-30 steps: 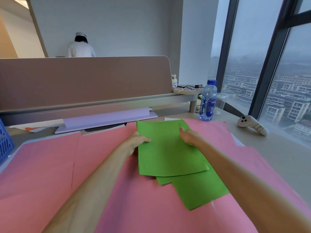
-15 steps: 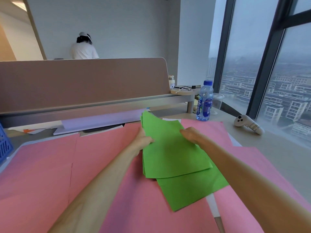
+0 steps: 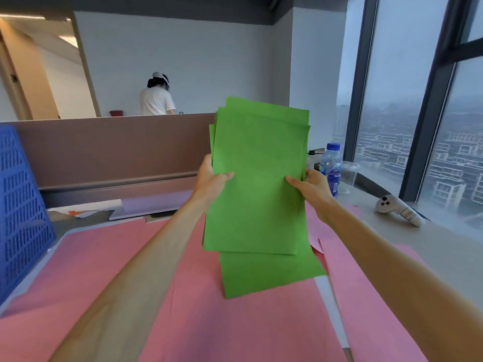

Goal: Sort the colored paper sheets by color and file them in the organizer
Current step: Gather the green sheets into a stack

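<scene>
A stack of green paper sheets (image 3: 258,178) stands upright in the air in front of me, its edges uneven and one sheet hanging lower at the bottom. My left hand (image 3: 211,178) grips the stack's left edge, thumb on the front. My right hand (image 3: 311,186) grips the right edge the same way. Pink paper sheets (image 3: 117,257) cover the desk beneath. A blue perforated organizer (image 3: 21,210) stands at the left edge. A lilac sheet (image 3: 156,203) lies at the back under the partition.
A desk partition (image 3: 104,147) runs across the back. At the right stand a water bottle (image 3: 331,165) and a clear plastic cup (image 3: 349,173); a white controller (image 3: 397,209) lies by the window. A person in white stands far behind the partition.
Both hands have lifted the green stack off the desk and tipped it upright. The view has tilted upward, bringing the blue organizer further into view.
</scene>
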Tool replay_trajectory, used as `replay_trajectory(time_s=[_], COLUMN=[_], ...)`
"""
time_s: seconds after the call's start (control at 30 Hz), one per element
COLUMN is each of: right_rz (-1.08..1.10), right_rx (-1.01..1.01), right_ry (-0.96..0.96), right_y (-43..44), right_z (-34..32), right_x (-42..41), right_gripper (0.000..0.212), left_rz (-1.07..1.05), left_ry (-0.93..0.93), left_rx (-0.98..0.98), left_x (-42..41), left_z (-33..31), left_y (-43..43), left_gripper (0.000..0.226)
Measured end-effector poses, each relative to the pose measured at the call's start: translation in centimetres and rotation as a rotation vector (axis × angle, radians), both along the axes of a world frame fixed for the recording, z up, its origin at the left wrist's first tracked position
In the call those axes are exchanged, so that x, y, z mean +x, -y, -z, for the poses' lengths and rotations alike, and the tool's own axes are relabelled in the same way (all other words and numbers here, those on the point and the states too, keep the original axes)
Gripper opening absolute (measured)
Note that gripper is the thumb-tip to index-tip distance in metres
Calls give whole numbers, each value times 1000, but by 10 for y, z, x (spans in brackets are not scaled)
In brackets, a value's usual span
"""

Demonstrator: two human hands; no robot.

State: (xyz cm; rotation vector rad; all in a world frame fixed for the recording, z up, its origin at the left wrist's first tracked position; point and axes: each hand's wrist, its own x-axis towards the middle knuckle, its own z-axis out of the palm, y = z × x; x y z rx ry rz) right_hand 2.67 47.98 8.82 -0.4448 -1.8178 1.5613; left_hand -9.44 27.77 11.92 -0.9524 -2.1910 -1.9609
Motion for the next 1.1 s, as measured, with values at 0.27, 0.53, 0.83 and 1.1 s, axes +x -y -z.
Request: replay_trajectory(time_s=[0.27, 0.53, 0.83, 1.1], right_rz=[-39, 14, -12, -16], right_rx=[216, 429, 302, 57], right_ry=[-182, -325, -148, -166], right_y=[53, 91, 80, 63], right_z=[-38, -63, 8, 26], right_x=[0, -3, -18, -33], right_gripper=[24, 13, 33, 22], left_rz=[-176, -246, -134, -85], left_ry=[-148, -227, -5, -868], left_rx=[47, 144, -119, -545], left_x=[12, 33, 24, 34], left_z=[-16, -43, 12, 57], left_y=[37, 66, 65, 47], left_gripper=[68, 57, 77, 79])
